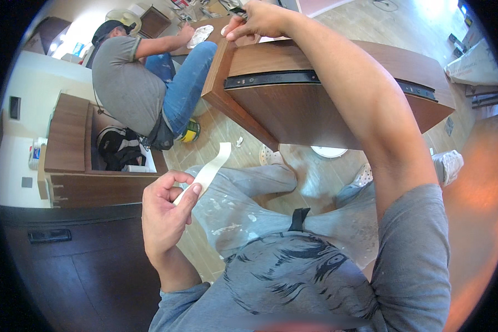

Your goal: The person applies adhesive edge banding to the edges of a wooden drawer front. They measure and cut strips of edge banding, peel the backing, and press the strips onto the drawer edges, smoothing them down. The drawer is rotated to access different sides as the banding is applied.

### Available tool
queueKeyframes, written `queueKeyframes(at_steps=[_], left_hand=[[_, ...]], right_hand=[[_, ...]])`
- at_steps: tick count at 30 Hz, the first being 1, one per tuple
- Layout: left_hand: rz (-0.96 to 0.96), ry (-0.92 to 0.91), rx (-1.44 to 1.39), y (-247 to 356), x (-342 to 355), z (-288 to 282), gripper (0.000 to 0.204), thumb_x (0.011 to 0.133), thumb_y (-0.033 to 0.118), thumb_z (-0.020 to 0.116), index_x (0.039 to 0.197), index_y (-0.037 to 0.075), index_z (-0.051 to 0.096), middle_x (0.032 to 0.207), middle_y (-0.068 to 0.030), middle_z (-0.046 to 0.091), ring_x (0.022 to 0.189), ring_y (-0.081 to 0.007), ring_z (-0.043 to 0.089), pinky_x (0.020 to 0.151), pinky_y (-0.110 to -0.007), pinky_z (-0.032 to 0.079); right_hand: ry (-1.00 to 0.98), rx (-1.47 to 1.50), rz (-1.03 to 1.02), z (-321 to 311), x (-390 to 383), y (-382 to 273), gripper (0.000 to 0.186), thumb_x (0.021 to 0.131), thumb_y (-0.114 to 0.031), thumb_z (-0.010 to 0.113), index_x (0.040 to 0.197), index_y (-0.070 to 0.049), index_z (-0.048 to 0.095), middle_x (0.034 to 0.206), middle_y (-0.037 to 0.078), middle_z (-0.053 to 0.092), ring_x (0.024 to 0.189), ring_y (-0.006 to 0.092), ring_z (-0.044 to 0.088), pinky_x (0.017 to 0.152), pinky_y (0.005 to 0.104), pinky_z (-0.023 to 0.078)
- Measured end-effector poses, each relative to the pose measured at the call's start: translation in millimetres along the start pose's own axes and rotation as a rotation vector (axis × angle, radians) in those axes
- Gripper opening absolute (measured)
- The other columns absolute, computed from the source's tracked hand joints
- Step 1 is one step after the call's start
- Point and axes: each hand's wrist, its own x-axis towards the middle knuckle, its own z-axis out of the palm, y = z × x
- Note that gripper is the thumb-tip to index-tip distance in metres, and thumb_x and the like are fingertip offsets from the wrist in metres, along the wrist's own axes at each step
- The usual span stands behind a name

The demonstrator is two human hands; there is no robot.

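Observation:
My left hand (166, 216) pinches a cream-white strip (211, 170), like a piece of tape, between thumb and fingers; its free end curls upward above my leg. My right hand (263, 21) reaches over a brown wood drawer (315, 113) to the top corner of its front panel (218, 66). The fingers there are closed around a small dark object (238, 11) that I cannot make out, and a white bit shows at the fingertips. Along the drawer's side runs a black metal slide rail (274, 78). The drawer stands tilted before my knees.
A co-worker (130, 83) in a grey shirt and jeans sits at the left, a hand on a white patch (200, 36) on a wood panel. Nearby are a wood cabinet (66, 133) with a black bag (119, 148), a yellow-and-dark can (191, 131), and a white round lid (329, 151).

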Motion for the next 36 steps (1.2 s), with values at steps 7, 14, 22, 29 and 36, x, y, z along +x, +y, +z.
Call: queueKeyframes(at_steps=[7,14,22,29,36], left_hand=[[0.092,0.043,-0.007,9,-4,-4,0.015,0.098,0.013,0.076,0.101,0.000,0.069,0.058,0.0042,0.060,0.048,-0.0009,0.048,0.046,-0.022,0.031],[0.253,0.092,0.012,37,-1,-25,0.015,0.099,0.015,0.075,0.101,0.001,0.070,0.058,0.0047,0.059,0.049,0.0001,0.047,0.047,-0.022,0.030],[0.495,0.186,-0.064,83,24,-18,0.015,0.099,0.014,0.075,0.104,0.001,0.071,0.063,0.0037,0.063,0.049,0.0009,0.047,0.047,-0.019,0.030],[0.560,0.154,-0.099,99,48,-4,0.015,0.099,0.015,0.075,0.105,0.001,0.071,0.062,0.0044,0.062,0.049,0.0011,0.046,0.047,-0.019,0.029],[0.475,0.142,-0.009,87,51,-1,0.014,0.099,0.015,0.075,0.102,0.001,0.071,0.061,0.0061,0.058,0.050,0.0007,0.046,0.048,-0.020,0.029]], right_hand=[[0.284,-0.265,0.064,-16,-19,-17,0.030,0.085,-0.030,0.086,0.081,-0.002,0.077,0.069,0.009,0.070,0.068,0.0170,0.065,0.063,0.0382,0.051],[-0.263,0.104,0.159,0,-39,-65,0.051,0.091,-0.051,0.081,0.113,-0.005,0.077,0.089,0.002,0.075,0.057,0.0017,0.048,0.050,0.0185,0.036],[-0.550,0.388,0.157,14,-46,-80,0.053,0.102,-0.049,0.069,0.126,-0.003,0.074,0.114,0.010,0.080,0.057,-0.0004,0.048,0.046,0.0134,0.033],[-0.594,0.508,0.121,9,-43,-72,0.042,0.098,-0.038,0.077,0.119,-0.001,0.076,0.099,0.010,0.078,0.053,0.0001,0.044,0.046,0.0158,0.030],[-0.531,0.461,0.098,6,-40,-60,0.033,0.087,-0.019,0.088,0.114,-0.003,0.079,0.091,0.004,0.074,0.054,-0.0008,0.044,0.046,0.0169,0.030]])
